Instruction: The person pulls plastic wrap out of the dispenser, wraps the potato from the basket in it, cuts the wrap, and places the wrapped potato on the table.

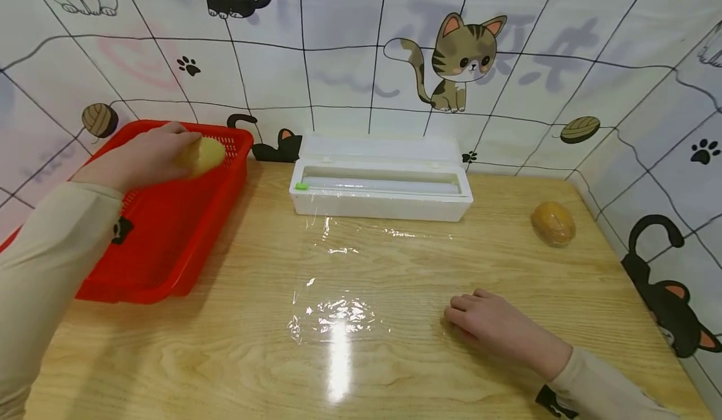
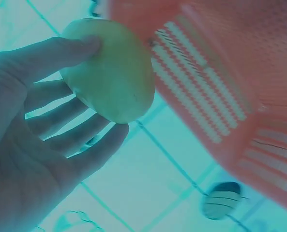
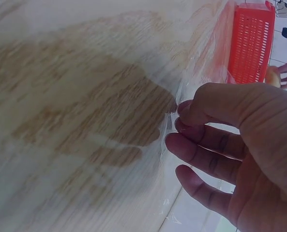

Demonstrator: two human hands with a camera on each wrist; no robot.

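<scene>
My left hand [image 1: 143,157] is over the far part of the red plastic basket [image 1: 192,244], gripping a yellow oval fruit or vegetable [image 1: 205,157]. In the left wrist view, thumb and fingertips hold this smooth yellow oval [image 2: 116,77] beside the basket's slotted wall. Clear cling film [image 1: 344,251] stretches from a white dispenser box [image 1: 378,208] toward me over the wooden table. At the film's near right, my right hand [image 1: 496,326] is low over the table. The right wrist view shows its thumb and forefinger pinching the film's edge [image 3: 170,121].
Near the table's right edge lies a glossy orange-yellow oval [image 1: 554,224], seemingly wrapped in film. The dispenser's lid [image 1: 380,149] is raised at the back, and a small green slider [image 1: 301,186] sits at its left end. A cat-patterned cloth [image 1: 338,75] stands behind and at the sides.
</scene>
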